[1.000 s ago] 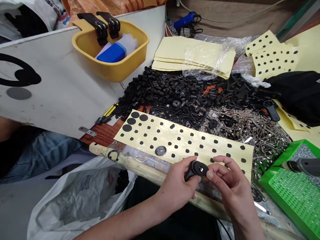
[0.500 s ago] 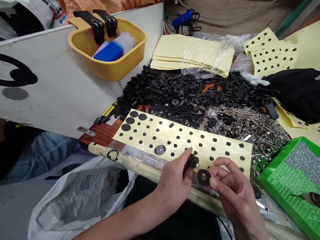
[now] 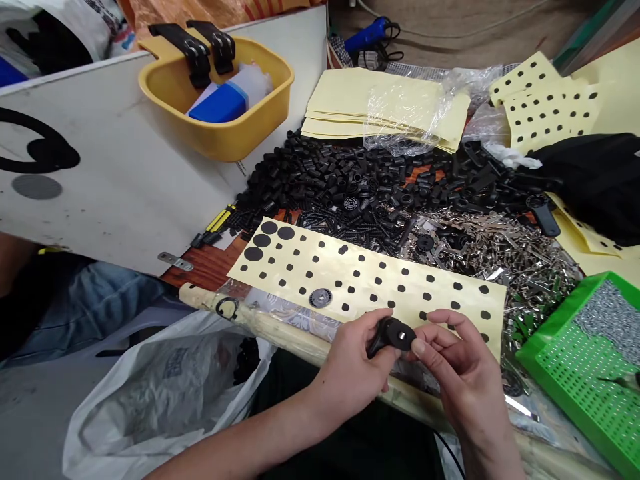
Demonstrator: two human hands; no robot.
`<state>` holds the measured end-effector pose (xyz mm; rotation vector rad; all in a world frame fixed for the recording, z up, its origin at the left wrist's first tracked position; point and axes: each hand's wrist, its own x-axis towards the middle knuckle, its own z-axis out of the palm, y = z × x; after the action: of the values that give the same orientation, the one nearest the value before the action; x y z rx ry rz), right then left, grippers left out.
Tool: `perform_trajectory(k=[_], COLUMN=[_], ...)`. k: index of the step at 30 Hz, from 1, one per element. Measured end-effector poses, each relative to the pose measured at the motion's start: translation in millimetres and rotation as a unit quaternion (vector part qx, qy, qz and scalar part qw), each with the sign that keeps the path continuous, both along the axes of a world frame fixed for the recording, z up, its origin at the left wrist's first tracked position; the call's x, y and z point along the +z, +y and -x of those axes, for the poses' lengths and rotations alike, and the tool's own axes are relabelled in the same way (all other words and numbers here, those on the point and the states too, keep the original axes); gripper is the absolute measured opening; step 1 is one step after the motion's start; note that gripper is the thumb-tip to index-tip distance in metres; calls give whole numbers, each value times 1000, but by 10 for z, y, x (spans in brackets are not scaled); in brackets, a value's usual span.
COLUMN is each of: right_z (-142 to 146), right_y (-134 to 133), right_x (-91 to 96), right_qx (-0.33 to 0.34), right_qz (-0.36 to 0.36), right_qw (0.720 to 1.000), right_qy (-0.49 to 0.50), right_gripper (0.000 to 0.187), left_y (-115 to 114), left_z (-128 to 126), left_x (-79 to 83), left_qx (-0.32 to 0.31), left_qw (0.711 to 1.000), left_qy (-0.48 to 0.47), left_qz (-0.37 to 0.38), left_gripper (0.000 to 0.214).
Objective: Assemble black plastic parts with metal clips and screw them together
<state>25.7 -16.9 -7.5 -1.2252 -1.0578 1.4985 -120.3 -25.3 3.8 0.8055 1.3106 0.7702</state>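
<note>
While clasping black lever part (image 3: 379, 338) in left grip (image 3: 357, 357), pinching black ring (image 3: 394, 329) by rim in right grip (image 3: 457, 360), at lever part's end, around metal tip (image 3: 402, 337). Facing dotted yellow sheet (image 3: 345, 266) beyond both grips; seeing grey slotted disc (image 3: 320, 298) on it, left of left grip.
</note>
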Motion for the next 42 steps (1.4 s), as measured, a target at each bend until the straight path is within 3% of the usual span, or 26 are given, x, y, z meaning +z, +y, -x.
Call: perform_trajectory(k=[17,32,42], right_z=[-25,100,135], right_y=[8,-12,-1], right_x=[-88,-63,-51], right_qx=[18,-44,-41], right_qz=[4,-6,3], right_qw=[1000,999,999], right_qy=[20,-14,-22], right_gripper=[33,34,34], left_y=[-6,-2,-2], left_z=[-7,8,26], left_x=[-26,-72,-65], left_qx=[-2,4,18], left_qw=[1000,999,999], left_qy=[-2,45,30], left_qz=[-6,-26,-22], left_gripper=[41,42,42])
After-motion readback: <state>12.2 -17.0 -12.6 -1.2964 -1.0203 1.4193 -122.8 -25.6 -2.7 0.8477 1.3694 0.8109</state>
